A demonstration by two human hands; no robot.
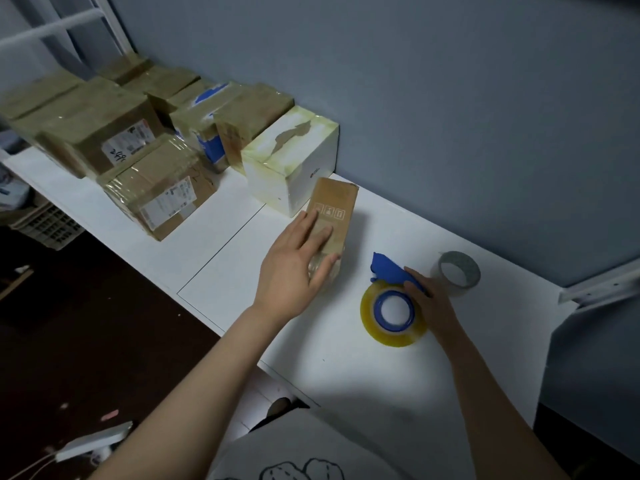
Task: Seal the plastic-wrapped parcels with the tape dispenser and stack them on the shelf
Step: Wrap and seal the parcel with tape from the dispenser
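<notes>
A small brown cardboard parcel (337,206) wrapped in clear plastic lies on the white table (346,368). My left hand (294,265) rests flat on its near end, fingers spread over the top. To the right lies a blue tape dispenser (389,268) with a yellowish roll of clear tape (393,313). My right hand (429,296) grips the dispenser's handle from the right. The dispenser sits on the table, apart from the parcel.
A white box (294,168) stands just behind the parcel against the blue wall. Several taped brown boxes (156,192) are piled along the table to the left. A spare grey tape roll (457,271) lies at the right. A dark floor lies below left.
</notes>
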